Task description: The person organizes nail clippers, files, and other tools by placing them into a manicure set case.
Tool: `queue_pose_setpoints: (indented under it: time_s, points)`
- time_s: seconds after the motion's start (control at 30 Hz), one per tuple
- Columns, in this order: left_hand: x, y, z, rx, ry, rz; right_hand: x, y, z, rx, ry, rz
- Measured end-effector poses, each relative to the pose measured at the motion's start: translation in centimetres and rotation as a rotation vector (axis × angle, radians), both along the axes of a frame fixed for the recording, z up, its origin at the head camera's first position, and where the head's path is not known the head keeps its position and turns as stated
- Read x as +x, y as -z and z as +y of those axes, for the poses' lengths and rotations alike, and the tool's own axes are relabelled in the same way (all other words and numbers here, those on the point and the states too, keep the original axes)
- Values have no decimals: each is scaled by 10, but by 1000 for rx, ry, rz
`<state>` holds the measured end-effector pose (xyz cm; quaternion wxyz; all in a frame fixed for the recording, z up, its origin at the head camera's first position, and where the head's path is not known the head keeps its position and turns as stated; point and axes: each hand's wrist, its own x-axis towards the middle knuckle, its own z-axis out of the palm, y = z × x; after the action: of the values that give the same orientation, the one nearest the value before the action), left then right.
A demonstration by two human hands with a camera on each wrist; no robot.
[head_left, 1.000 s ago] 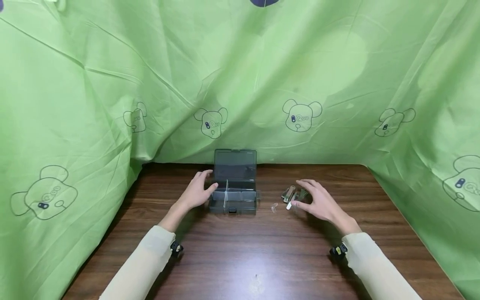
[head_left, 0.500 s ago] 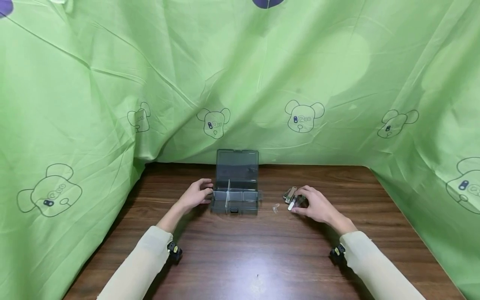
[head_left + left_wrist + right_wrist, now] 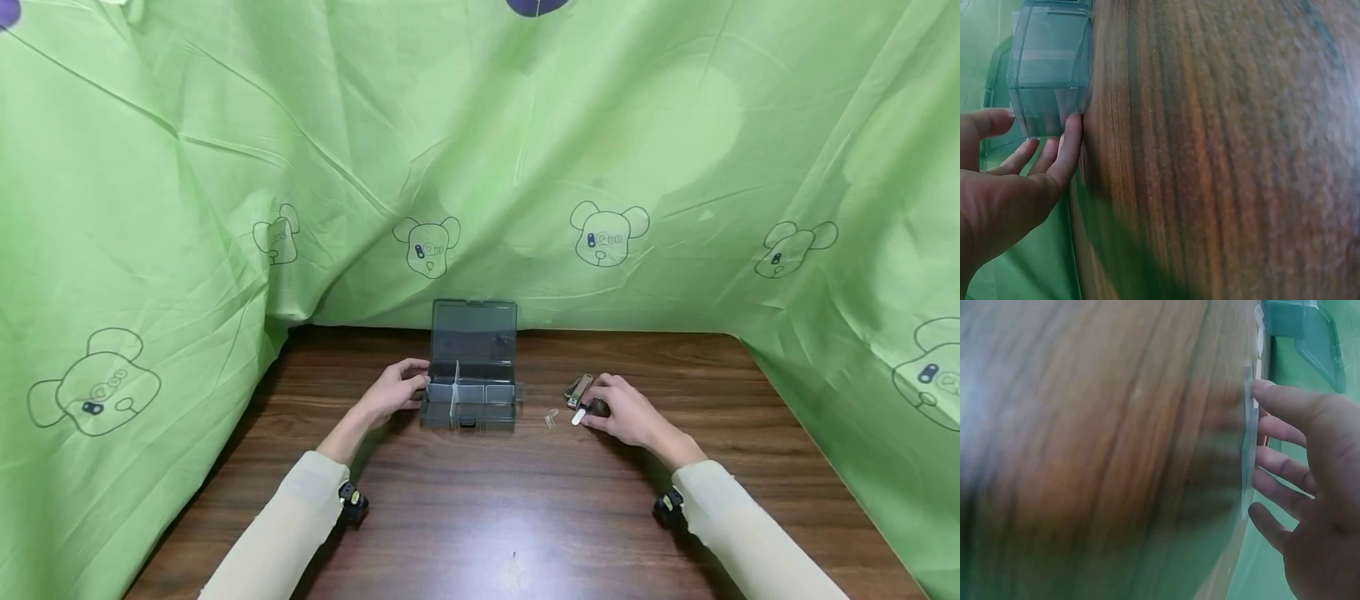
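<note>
A smoky clear compartment box (image 3: 492,416) stands with its hinged lid (image 3: 474,332) raised. My left hand (image 3: 392,390) is at the box's left end. In the left wrist view its fingertips (image 3: 1072,125) rest against the box's end wall (image 3: 1047,75), with the thumb up at the rim. On the right, my right hand (image 3: 626,408) pinches a thin strip with a white end (image 3: 578,417) low over the table. The right wrist view shows the strip (image 3: 1249,456) edge-on along the fingertips; much of it is hidden in the head view. Metal nail clippers (image 3: 580,390) lie just beside these fingers.
Small clear pieces (image 3: 551,418) lie on the wooden table (image 3: 450,508) between the box and my right hand. Upright dividers (image 3: 471,392) split the box. Green printed cloth (image 3: 510,167) hangs behind the table and at both sides.
My left hand has come down from the box's upper left edge to its end wall. The right hand's spread fingers have closed in on the white-ended strip, beside the clippers.
</note>
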<state>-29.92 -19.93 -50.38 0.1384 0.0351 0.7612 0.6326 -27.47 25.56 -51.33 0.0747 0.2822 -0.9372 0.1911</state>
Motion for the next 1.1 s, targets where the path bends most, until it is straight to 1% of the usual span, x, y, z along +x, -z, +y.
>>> queue_pose_setpoints:
  time_s: [0.27, 0.5, 0.57, 0.73, 0.93, 1.1]
  points:
    - [-2, 4, 0, 11, -22, -22, 0, -1, -11, 25, -47, 22]
    - [-4, 5, -1, 2, -37, -43, 7, -5, -24, 29, -104, 0]
    - [-4, 6, -1, 6, -35, -39, 8, -6, -27, 22, -118, -11]
    - [-3, 7, 0, 16, -34, -35, 11, -6, -31, 6, -125, -29]
    - [-4, 9, 0, 18, -48, -46, 12, -3, -33, -15, -124, -7]
    - [-5, 10, -1, 17, -55, -52, 12, -1, -34, -55, -109, -62]
